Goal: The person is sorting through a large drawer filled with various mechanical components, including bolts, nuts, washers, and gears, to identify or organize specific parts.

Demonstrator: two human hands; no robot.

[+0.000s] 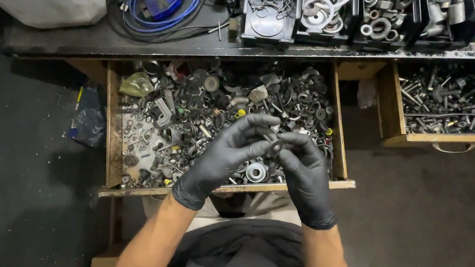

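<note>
Both hands wear black gloves and meet over the front half of the open wooden drawer (117,154), the landmark for everything here; the left hand (225,153) comes in from the drawer's front left with its fingers curled, and its fingertips pinch a small dark metal piece (273,148); the right hand (303,171) comes in from the drawer's front right and grips the same piece from the other side, thumb and forefinger closed on it; the piece hangs just above the drawer's contents, near its front edge, and its exact shape is too small to tell.

The drawer is filled with a jumble of nuts, washers, bolts and odd fittings; a shiny round cup-like part (256,171) lies in the drawer just beneath the hands; a pale green crumpled bag (136,84) sits in the drawer's back left corner.

Behind the drawer, on the dark bench top, lies a coil of blue cable (162,5); black bins of washers and rings (323,9) stand behind the drawer's back right; a 2nd drawer (429,139), full of bolts, stands open to the right of the 1st.
</note>
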